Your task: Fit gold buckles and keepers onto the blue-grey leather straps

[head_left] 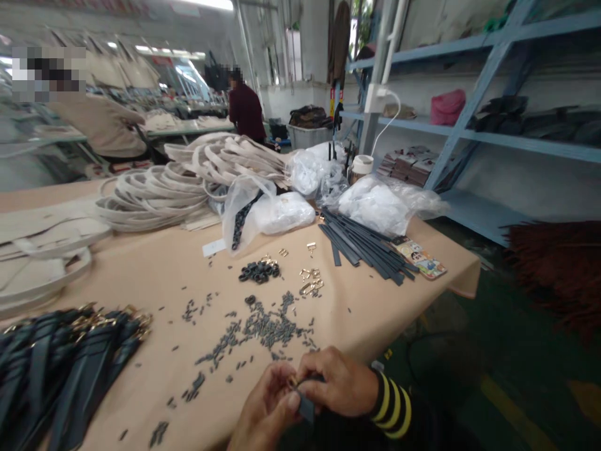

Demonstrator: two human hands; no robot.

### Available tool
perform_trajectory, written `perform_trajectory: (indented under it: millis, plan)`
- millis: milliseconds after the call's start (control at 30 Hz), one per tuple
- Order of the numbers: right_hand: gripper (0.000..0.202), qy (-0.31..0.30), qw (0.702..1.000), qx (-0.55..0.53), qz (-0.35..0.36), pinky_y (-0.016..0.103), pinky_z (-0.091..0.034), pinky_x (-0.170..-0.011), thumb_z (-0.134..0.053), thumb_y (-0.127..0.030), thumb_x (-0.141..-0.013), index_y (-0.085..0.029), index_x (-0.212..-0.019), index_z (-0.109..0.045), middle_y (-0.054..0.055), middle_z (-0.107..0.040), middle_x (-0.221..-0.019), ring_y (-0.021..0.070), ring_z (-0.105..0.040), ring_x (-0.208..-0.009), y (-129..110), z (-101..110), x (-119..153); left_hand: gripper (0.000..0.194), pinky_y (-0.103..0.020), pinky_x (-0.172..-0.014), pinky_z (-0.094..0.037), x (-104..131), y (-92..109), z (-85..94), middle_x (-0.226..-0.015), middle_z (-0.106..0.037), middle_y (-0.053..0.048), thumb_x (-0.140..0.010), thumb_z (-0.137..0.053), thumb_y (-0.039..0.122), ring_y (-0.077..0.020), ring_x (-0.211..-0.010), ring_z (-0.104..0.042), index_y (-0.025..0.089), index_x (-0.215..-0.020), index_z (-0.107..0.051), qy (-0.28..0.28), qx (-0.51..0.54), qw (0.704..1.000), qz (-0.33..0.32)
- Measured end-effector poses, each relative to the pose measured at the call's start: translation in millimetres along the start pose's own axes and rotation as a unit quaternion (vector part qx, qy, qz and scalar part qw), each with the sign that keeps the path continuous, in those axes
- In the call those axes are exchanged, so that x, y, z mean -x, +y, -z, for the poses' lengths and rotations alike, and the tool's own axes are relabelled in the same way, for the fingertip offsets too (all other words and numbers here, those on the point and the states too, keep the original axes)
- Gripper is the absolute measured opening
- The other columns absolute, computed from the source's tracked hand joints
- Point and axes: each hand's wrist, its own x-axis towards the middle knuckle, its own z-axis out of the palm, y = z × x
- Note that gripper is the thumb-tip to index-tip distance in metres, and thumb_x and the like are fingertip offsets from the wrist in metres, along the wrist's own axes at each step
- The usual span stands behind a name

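Near the table's front edge, my left hand (pixel 270 404) and my right hand (pixel 340 382) meet around a dark strap (pixel 307 407). Fingers of both hands are closed on it, and a bit of gold metal shows between the fingertips. Just beyond my hands lie many small dark pieces (pixel 272 326), scattered on the tan table (pixel 361 313). Behind them sit a pile of black loops (pixel 260 271) and several gold metal fittings (pixel 312 287). A fan of dark flat strips (pixel 359 244) lies farther back on the right.
Finished-looking dark straps with gold clasps (pixel 89 351) fill the left front. Coiled beige straps (pixel 154 194), plastic bags (pixel 286 213) and a patterned card (pixel 422 258) lie farther back. Blue shelves (pixel 483 134) stand right; two people are in the background.
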Motion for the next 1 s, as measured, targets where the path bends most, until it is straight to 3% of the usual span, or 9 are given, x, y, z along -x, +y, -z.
perform_trajectory:
  millis: [167,333,433,567,700,867,933,1000]
  plan:
    - [0.014,-0.062,0.996,-0.052,-0.035,0.014,-0.035,-0.046,-0.049,-0.025,-0.081,-0.013,-0.076,-0.053,-0.001,-0.057,-0.058,0.0058,-0.048,-0.048,1.8,4.4,1.0,0.021,-0.027,-0.071,-0.043,3.1,7.9,-1.4,-0.072,-0.055,0.001,-0.074,-0.062,0.027,-0.0119,-0.07,-0.055,0.016,-0.074,-0.044,-0.007,-0.017,1.0,0.014]
    - [0.029,-0.149,0.971,-0.181,-0.042,0.014,-0.03,-0.039,-0.037,-0.038,-0.089,-0.011,-0.088,-0.048,0.002,-0.059,-0.066,0.0032,-0.039,-0.041,12.4,7.9,-0.5,0.021,-0.021,-0.062,-0.037,-2.4,5.6,11.0,-0.066,-0.052,0.002,-0.075,-0.06,0.03,-0.0082,-0.063,-0.046,0.014,-0.07,-0.047,0.082,-0.102,0.99,-0.049]
    - [0.032,-0.149,0.975,-0.152,-0.062,0.014,-0.03,-0.042,-0.045,-0.043,-0.084,-0.011,-0.084,-0.049,0.0,-0.055,-0.061,0.0038,-0.041,-0.045,13.7,9.8,-4.7,0.023,-0.021,-0.061,-0.036,-6.1,7.8,11.9,-0.064,-0.051,0.002,-0.074,-0.059,0.032,-0.0093,-0.063,-0.045,0.014,-0.067,-0.048,0.123,-0.165,0.976,-0.071]
    - [0.024,-0.127,0.982,-0.12,-0.068,0.014,-0.031,-0.045,-0.05,-0.035,-0.083,-0.011,-0.076,-0.05,-0.002,-0.054,-0.057,0.0039,-0.042,-0.047,13.8,9.5,-13.0,0.023,-0.022,-0.059,-0.036,-9.1,10.9,10.6,-0.063,-0.049,0.002,-0.073,-0.059,0.034,-0.0105,-0.062,-0.044,0.015,-0.066,-0.048,0.162,-0.2,0.961,-0.105]
    - [0.021,-0.143,0.972,-0.158,-0.1,0.014,-0.03,-0.041,-0.051,-0.033,-0.082,-0.012,-0.081,-0.051,0.0,-0.059,-0.062,0.0037,-0.04,-0.043,14.3,8.9,-19.3,0.02,-0.023,-0.06,-0.037,-11.3,16.8,19.0,-0.067,-0.048,0.002,-0.074,-0.058,0.033,-0.0113,-0.064,-0.045,0.016,-0.07,-0.049,0.121,-0.224,0.96,-0.113]
    - [0.012,-0.072,0.996,0.057,-0.008,0.019,-0.037,-0.06,-0.048,-0.022,-0.083,-0.015,-0.077,-0.056,0.0,-0.061,-0.065,0.0084,-0.052,-0.06,-1.0,10.1,-31.7,0.024,-0.024,-0.059,-0.038,-18.1,30.9,34.9,-0.065,-0.05,0.0,-0.082,-0.047,0.038,-0.0114,-0.061,-0.047,0.015,-0.078,-0.052,0.041,-0.259,0.964,-0.049]
    - [0.012,-0.051,0.987,0.149,0.009,0.021,-0.036,-0.065,-0.046,-0.02,-0.083,-0.015,-0.078,-0.056,0.0,-0.06,-0.065,0.0103,-0.054,-0.064,-7.1,12.8,-42.6,0.028,-0.022,-0.056,-0.037,-22.1,33.7,39.3,-0.061,-0.049,0.001,-0.083,-0.045,0.04,-0.0102,-0.058,-0.045,0.015,-0.073,-0.052,0.053,-0.286,0.956,-0.046]
    - [0.011,-0.072,0.978,0.198,0.004,0.021,-0.035,-0.061,-0.048,-0.019,-0.081,-0.016,-0.076,-0.056,0.0,-0.06,-0.063,0.0103,-0.053,-0.061,-9.9,18.3,-58.4,0.028,-0.021,-0.052,-0.036,-26.6,33.7,42.8,-0.06,-0.048,0.002,-0.083,-0.045,0.041,-0.0089,-0.054,-0.044,0.016,-0.072,-0.05,0.082,-0.29,0.952,-0.044]
